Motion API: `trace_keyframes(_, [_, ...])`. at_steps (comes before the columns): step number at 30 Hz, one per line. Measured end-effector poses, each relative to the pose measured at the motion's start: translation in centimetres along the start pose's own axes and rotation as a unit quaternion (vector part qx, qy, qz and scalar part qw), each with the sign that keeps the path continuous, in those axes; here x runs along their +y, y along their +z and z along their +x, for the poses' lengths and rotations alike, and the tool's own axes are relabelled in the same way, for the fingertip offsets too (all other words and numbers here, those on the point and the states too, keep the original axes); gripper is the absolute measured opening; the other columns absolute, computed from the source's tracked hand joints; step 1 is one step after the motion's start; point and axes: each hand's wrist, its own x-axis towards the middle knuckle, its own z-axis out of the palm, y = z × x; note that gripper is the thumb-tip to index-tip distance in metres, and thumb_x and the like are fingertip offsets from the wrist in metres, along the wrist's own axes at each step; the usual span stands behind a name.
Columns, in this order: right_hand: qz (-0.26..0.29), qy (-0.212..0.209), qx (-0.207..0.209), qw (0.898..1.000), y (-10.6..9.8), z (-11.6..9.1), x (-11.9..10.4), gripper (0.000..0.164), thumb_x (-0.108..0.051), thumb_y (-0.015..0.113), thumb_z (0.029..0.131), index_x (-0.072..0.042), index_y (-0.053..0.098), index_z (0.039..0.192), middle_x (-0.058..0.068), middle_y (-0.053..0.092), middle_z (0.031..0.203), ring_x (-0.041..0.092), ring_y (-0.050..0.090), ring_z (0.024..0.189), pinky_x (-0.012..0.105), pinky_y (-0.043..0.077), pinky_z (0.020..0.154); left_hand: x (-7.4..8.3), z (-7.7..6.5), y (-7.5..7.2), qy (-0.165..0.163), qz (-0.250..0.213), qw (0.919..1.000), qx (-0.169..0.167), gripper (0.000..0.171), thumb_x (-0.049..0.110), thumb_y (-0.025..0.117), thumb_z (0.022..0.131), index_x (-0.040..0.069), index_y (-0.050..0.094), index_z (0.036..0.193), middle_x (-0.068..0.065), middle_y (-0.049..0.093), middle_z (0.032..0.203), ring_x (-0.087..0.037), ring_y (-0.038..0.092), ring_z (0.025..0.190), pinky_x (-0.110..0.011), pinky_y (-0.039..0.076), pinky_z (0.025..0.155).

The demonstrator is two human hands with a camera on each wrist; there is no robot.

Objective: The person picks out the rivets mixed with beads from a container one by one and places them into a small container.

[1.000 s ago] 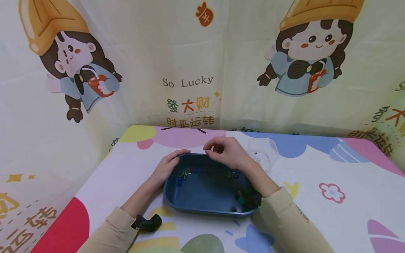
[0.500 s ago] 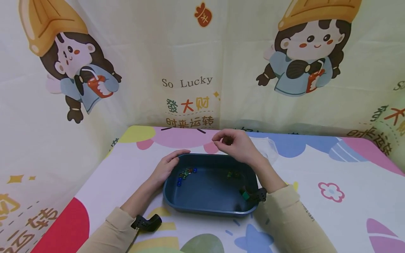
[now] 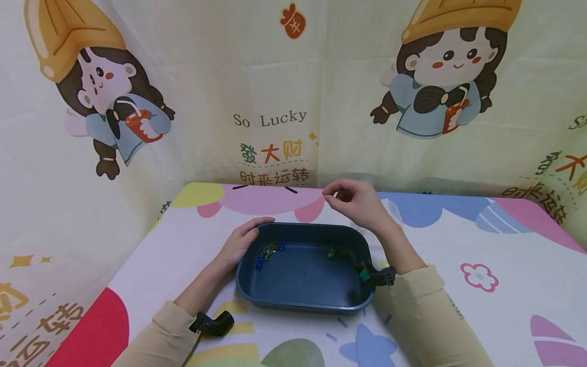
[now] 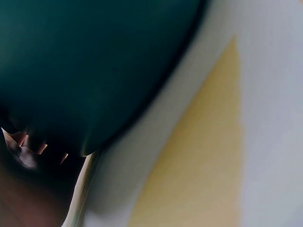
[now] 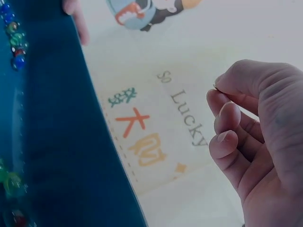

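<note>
A dark blue tray [image 3: 302, 285] with rounded corners stands in front of the person. The left hand [image 3: 239, 243] grips its far left corner, thumb at the rim and fingers along the outside; in the right wrist view fingertips [image 5: 81, 28] show beyond the wall. Several glass marbles [image 3: 269, 251] lie in a row at the tray's left, blue, green and reddish. Greenish marbles [image 3: 332, 253] lie toward the right. Raised beyond the tray's far right corner is the right hand [image 3: 355, 201], its thumb and index tips pressed together, other fingers curled. Nothing clear shows between these tips.
A clear plastic box [image 3: 392, 210] stands behind the right hand, mostly hidden by it. A patterned cloth [image 3: 458, 326] covers the table, and a printed curtain [image 3: 275, 76] hangs along its far side. Wrist-worn cameras [image 3: 214, 323] sit on both arms.
My right hand has moved right and upward, from over the tray's far rim to beyond its far right corner, in front of the clear box. The left hand has stayed on the tray.
</note>
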Motion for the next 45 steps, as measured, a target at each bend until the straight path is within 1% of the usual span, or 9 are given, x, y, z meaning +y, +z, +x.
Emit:
trace_keyframes(3, [-0.001,0.006,0.007,1.0,-0.5,-0.1,0.4,0.01,-0.005,0.07,0.093,-0.003,0.074,0.102,0.007,0.068,0.086,0.023,0.057,0.067,0.028,0.048,0.061,0.0,0.0,0.0,-0.002,-0.007,1.0,0.0,0.046,0.007,0.031,0.103,0.0,0.053,0.143,-0.017,0.053,0.144,-0.032,0.051,0.128,-0.047,0.037,0.111])
trace_keyframes(6, [-0.002,0.014,0.016,1.0,-1.1,-0.2,0.6,0.01,-0.005,0.069,0.093,-0.003,0.074,0.102,0.009,0.067,0.086,0.023,0.055,0.067,0.028,0.048,0.06,-0.1,0.0,0.1,-0.001,-0.004,1.0,0.001,0.046,0.007,0.031,0.103,0.0,0.053,0.143,-0.017,0.053,0.144,-0.031,0.052,0.127,-0.046,0.037,0.111])
trace_keyframes(12, [-0.001,0.028,0.029,0.999,-2.1,-0.4,1.1,0.011,-0.006,0.068,0.094,-0.001,0.073,0.102,0.01,0.068,0.09,0.023,0.055,0.068,0.028,0.048,0.061,-0.1,0.1,0.1,-0.001,0.001,1.0,0.004,0.046,0.007,0.031,0.103,0.0,0.053,0.142,-0.017,0.054,0.144,-0.031,0.053,0.126,-0.046,0.038,0.111])
trace_keyframes(18, [-0.003,0.049,0.033,0.998,-2.7,-0.5,1.2,0.014,-0.008,0.068,0.096,0.001,0.072,0.106,0.013,0.069,0.095,0.022,0.057,0.073,0.025,0.048,0.066,-0.1,0.1,0.0,0.001,-0.002,1.0,0.002,0.046,0.007,0.031,0.103,0.0,0.053,0.143,-0.017,0.054,0.143,-0.031,0.053,0.126,-0.045,0.039,0.11])
trace_keyframes(25, [-0.014,0.062,0.039,0.997,-3.6,-0.7,1.9,0.016,-0.009,0.067,0.096,0.001,0.072,0.106,0.016,0.069,0.095,0.02,0.057,0.073,0.025,0.048,0.065,-0.1,0.1,0.0,0.005,0.004,1.0,0.002,0.046,0.006,0.031,0.103,-0.001,0.053,0.143,-0.017,0.054,0.143,-0.032,0.053,0.127,-0.047,0.037,0.111])
trace_keyframes(30, [-0.026,0.068,0.042,0.996,-3.9,-0.9,2.7,0.015,-0.01,0.067,0.096,0.001,0.072,0.105,0.013,0.069,0.094,0.021,0.057,0.072,0.025,0.048,0.064,-0.1,0.0,0.0,0.009,0.009,0.9999,0.0,0.046,0.006,0.031,0.103,-0.001,0.052,0.143,-0.018,0.053,0.144,-0.032,0.051,0.129,-0.048,0.035,0.113])
trace_keyframes(34, [-0.036,0.07,0.043,0.996,-4.1,-1.0,3.2,0.014,-0.011,0.067,0.096,0.0,0.072,0.104,0.013,0.069,0.093,0.022,0.056,0.072,0.025,0.047,0.063,-0.1,0.1,0.0,0.006,0.003,1.0,-0.001,0.046,0.006,0.031,0.103,-0.001,0.052,0.143,-0.018,0.053,0.144,-0.032,0.051,0.129,-0.048,0.035,0.112])
trace_keyframes(37, [-0.04,0.079,0.044,0.995,-4.3,-1.1,3.5,0.014,-0.01,0.067,0.097,0.0,0.072,0.104,0.014,0.068,0.092,0.023,0.056,0.071,0.026,0.047,0.063,0.0,0.1,0.1,0.004,0.0,1.0,-0.001,0.046,0.007,0.031,0.103,0.0,0.053,0.143,-0.017,0.053,0.144,-0.032,0.051,0.129,-0.048,0.036,0.112])
trace_keyframes(45, [-0.048,0.103,0.035,0.993,-5.0,-1.4,4.0,0.016,-0.014,0.066,0.097,-0.001,0.071,0.106,0.011,0.066,0.093,0.024,0.055,0.074,0.028,0.048,0.065,0.0,0.1,0.1,0.0,0.002,1.0,0.001,0.046,0.007,0.031,0.103,0.0,0.053,0.143,-0.017,0.053,0.145,-0.033,0.051,0.13,-0.049,0.035,0.112])
